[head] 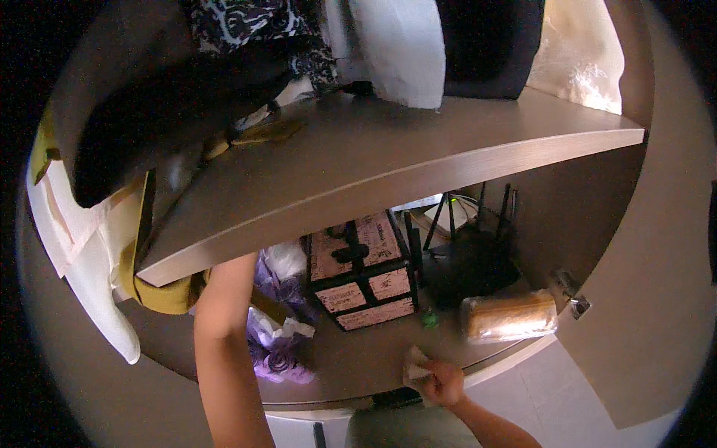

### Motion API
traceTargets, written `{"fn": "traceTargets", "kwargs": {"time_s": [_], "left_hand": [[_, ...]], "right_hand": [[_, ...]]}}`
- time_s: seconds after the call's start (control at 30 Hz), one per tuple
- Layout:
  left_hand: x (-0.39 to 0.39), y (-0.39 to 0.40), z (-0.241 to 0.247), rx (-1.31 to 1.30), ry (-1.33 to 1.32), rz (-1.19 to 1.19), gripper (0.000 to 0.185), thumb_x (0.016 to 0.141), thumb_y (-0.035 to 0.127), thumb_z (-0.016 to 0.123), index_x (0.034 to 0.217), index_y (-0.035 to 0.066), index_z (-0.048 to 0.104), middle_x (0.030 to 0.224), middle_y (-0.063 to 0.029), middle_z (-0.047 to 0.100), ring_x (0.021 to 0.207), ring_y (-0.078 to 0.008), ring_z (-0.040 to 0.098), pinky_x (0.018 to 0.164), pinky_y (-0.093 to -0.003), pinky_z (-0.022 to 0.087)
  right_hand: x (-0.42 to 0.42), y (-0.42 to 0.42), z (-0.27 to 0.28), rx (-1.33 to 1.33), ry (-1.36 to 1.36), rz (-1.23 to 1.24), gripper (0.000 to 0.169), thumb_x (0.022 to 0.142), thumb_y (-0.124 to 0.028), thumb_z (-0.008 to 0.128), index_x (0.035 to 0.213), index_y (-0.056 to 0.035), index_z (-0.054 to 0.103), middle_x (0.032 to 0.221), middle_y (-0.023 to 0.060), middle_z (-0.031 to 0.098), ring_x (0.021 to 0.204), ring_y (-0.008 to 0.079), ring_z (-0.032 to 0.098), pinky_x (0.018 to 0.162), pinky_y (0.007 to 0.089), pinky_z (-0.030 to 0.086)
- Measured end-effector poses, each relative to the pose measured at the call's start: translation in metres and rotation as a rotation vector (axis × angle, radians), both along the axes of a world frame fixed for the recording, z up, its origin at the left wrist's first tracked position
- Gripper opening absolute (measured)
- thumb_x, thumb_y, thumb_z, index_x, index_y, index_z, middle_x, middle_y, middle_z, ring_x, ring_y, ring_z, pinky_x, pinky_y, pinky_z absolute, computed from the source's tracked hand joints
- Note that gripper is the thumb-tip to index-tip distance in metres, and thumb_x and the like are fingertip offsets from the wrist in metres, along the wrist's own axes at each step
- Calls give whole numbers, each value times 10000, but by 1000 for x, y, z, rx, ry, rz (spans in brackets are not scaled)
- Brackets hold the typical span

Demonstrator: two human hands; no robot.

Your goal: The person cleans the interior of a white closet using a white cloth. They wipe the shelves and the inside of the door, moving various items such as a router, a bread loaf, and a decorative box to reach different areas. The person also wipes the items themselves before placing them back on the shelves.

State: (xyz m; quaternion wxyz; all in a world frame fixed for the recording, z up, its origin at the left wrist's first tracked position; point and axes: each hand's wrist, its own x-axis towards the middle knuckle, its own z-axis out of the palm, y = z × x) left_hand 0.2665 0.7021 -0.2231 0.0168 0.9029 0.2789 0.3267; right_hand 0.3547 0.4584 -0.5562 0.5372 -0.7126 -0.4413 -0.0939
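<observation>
My right hand (445, 383) is closed around a crumpled pale cloth or tissue (416, 367), just above the front of the lower shelf (358, 364). My left forearm (224, 336) reaches up beneath the upper shelf board (392, 176), whose edge hides the left hand. Beside that forearm lie purple rose-patterned packs (280, 361), with white tissue (294, 327) sticking out of one. Further back stands a pink and black case (361, 274) with printed writing. A small green object (429, 318) sits between the case and a plastic-wrapped brown package (510, 316).
A black router-like device with antennas (470, 269) stands behind, near a white box with a green light (451, 215). Hanging clothes (397, 50) reach the upper board. A mustard strap (168, 297) loops around its left end. A metal hinge (577, 305) projects at right.
</observation>
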Motion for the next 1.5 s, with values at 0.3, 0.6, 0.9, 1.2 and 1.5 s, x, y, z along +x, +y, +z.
{"fn": "traceTargets", "kwargs": {"time_s": [0.3,0.6,0.9,1.2,1.5], "left_hand": [[36,-22,-104,87,-195,-532,569,746,213,690,1262,104,476,1341,-175,416,1188,-379,423,981,-451,362],[-148,-73,-254,-247,-385,-29,353,712,0,661,1049,48,565,1037,-122,524,942,-301,518,810,-373,439],[-140,-34,-301,-265,-597,334,839,589,131,806,1266,19,324,1168,-176,386,1086,-335,381,913,-406,357],[-168,-89,-315,-348,-486,252,854,688,-26,664,1394,105,202,1367,-96,286,1123,-259,383,869,-386,392],[-204,-117,-270,-266,-446,400,645,665,-25,613,1264,33,379,1224,-200,401,1176,-369,364,998,-433,301]], "right_hand": [[12,-4,-14,0,-106,-56,312,718,-95,470,962,-28,653,613,106,533,517,209,482,469,319,376],[7,19,60,-282,-486,14,393,843,-89,468,1227,-14,505,1299,195,457,1175,329,458,962,386,380],[2,72,15,-561,-581,216,481,899,-276,442,1326,-57,405,1410,199,321,1304,359,303,1054,466,259],[-28,90,24,-649,-559,402,519,899,-364,418,1360,-131,365,1439,168,278,1335,323,251,1081,456,203],[-23,77,14,-559,-539,432,454,883,-269,467,1318,-149,420,1394,145,351,1302,316,305,1049,464,255]]}}
